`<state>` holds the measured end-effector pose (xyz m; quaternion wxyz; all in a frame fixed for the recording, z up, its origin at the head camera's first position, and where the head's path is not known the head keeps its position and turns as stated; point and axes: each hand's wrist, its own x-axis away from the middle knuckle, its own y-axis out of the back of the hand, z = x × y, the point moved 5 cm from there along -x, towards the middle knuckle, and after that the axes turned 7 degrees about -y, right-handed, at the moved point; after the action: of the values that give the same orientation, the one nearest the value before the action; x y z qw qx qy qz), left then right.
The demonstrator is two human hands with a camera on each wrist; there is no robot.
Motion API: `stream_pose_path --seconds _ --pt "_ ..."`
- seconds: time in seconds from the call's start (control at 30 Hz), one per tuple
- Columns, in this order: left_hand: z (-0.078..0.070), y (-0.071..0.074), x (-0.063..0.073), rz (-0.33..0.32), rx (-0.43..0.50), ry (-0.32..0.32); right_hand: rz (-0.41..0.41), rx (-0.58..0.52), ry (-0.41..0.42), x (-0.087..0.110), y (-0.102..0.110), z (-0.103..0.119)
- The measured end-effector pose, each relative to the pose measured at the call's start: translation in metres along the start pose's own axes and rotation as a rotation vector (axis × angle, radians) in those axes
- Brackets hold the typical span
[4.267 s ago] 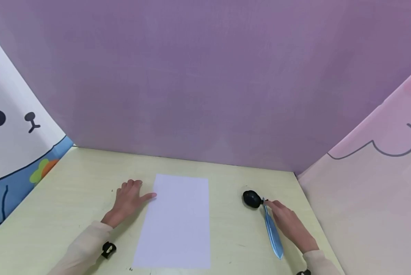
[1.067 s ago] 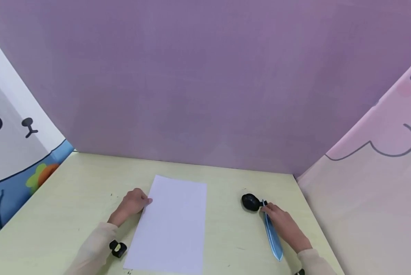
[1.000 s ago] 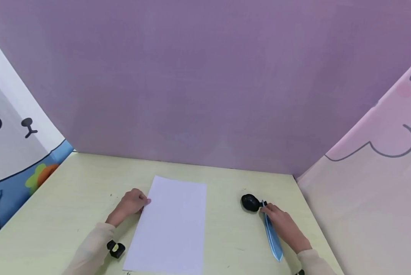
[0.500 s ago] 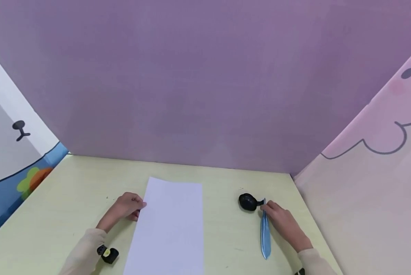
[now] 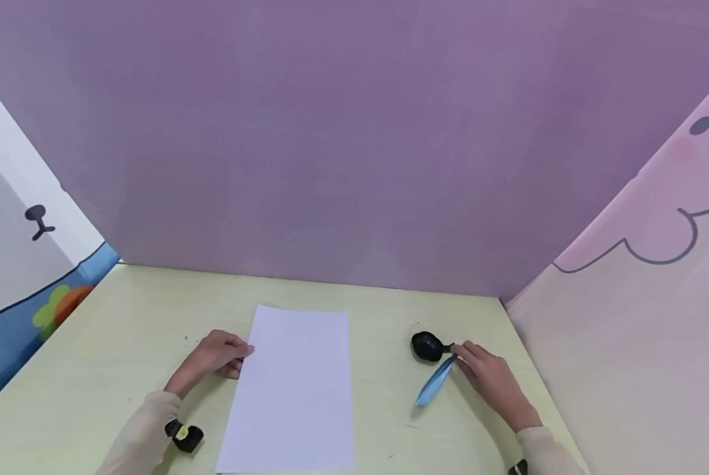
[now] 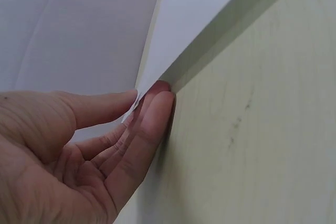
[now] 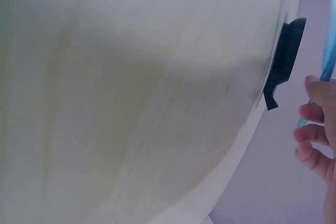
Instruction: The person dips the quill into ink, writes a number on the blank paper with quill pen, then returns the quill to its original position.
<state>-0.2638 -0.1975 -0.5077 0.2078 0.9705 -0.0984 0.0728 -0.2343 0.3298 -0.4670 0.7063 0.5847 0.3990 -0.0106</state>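
Note:
A white sheet of paper lies lengthwise in front of me. My left hand pinches its left edge between thumb and fingers; close up in the left wrist view, the edge of the paper is raised off the table and looks layered. On the right side, my right hand pinches the narrow end of a shiny blue feather-shaped thing, whose broad end points toward me and leftward. Just left of the right fingertips sits a black round thing with a short handle; in the right wrist view it shows side-on.
The pale wooden table ends at a purple wall behind. Printed cartoon panels flank it, a white and blue one on the left and a pink one on the right. Small dark marks dot the tabletop.
My left hand went from lying spread beside the paper to pinching its edge, and the paper shifted slightly left. The blue thing's broad end swung leftward in my right hand.

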Motion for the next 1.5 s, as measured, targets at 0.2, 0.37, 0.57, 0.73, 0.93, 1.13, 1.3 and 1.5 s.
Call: stream_pose_path --seconds 0.2,0.37,0.57,0.73,0.93,1.13,1.3,1.5 --pt "0.001 -0.002 -0.001 -0.007 0.031 -0.003 -0.051 -0.002 -0.014 -0.004 0.000 -0.001" --pt "0.000 -0.006 -0.003 -0.010 0.040 -0.009 -0.074 -0.023 -0.065 -0.007 0.001 0.000" --pt "-0.002 -0.012 -0.001 -0.004 0.034 -0.002 -0.044 -0.079 -0.127 -0.004 -0.001 0.000" --pt "-0.003 -0.012 -0.002 0.003 0.045 -0.032 -0.049 -0.124 -0.208 -0.007 0.001 -0.001" --pt "0.000 -0.010 -0.004 0.001 0.054 -0.040 -0.047 -0.233 -0.350 -0.015 -0.002 -0.004" --pt "0.005 -0.007 0.003 -0.018 0.033 -0.001 -0.033 -0.459 -0.504 -0.026 -0.013 -0.005" --pt "0.001 -0.006 0.004 -0.015 0.033 -0.033 0.000 -0.588 -0.623 -0.032 -0.019 -0.008" --pt "-0.001 -0.007 0.004 -0.010 0.020 -0.039 0.093 -0.582 -0.661 -0.033 -0.027 -0.006"
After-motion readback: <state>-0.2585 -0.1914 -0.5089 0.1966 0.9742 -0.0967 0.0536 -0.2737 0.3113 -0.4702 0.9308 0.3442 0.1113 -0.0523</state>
